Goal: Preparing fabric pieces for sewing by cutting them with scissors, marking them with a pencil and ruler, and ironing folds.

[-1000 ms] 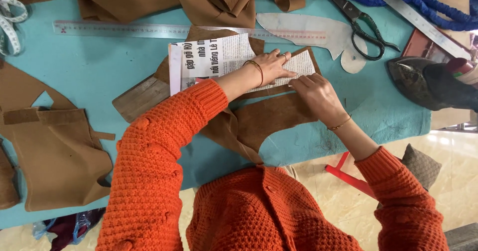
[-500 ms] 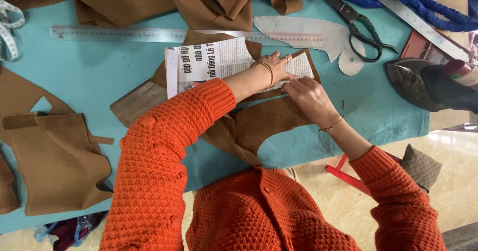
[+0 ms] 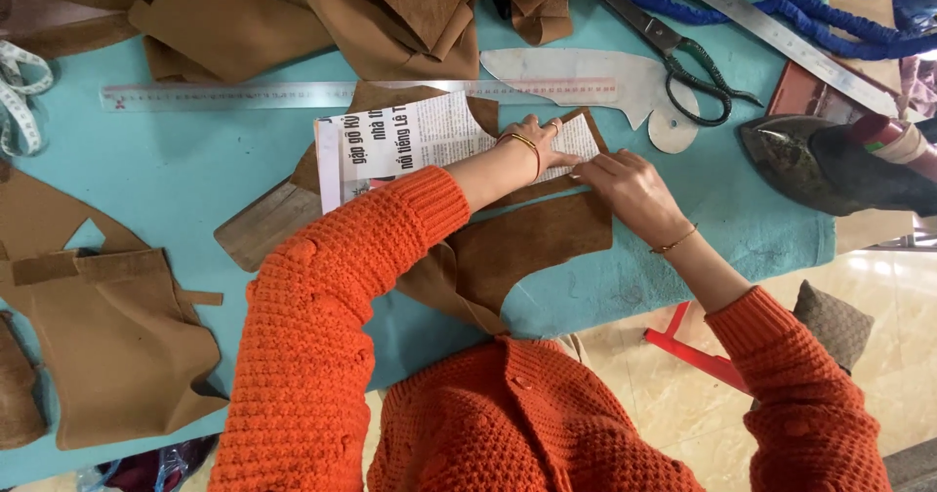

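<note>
On the turquoise table (image 3: 195, 175), a sheet of newspaper (image 3: 410, 141) lay over a piece of brown suede (image 3: 532, 243), near the middle of the work surface. The left hand (image 3: 532, 141) rested flat on the newspaper, fingers stretched out and pressing down, gripping nothing. The right hand (image 3: 630, 184) sat just beside it at the paper's lower right edge, fingers curled slightly with the tips touching the paper and suede; whether it pinched anything could not be told. A long clear ruler (image 3: 293, 94) lay just above the newspaper. Black-handled scissors (image 3: 683, 58) and a pale grey pattern piece (image 3: 586, 70) lay beyond the hands, more suede pieces (image 3: 107, 346) at the left
</note>
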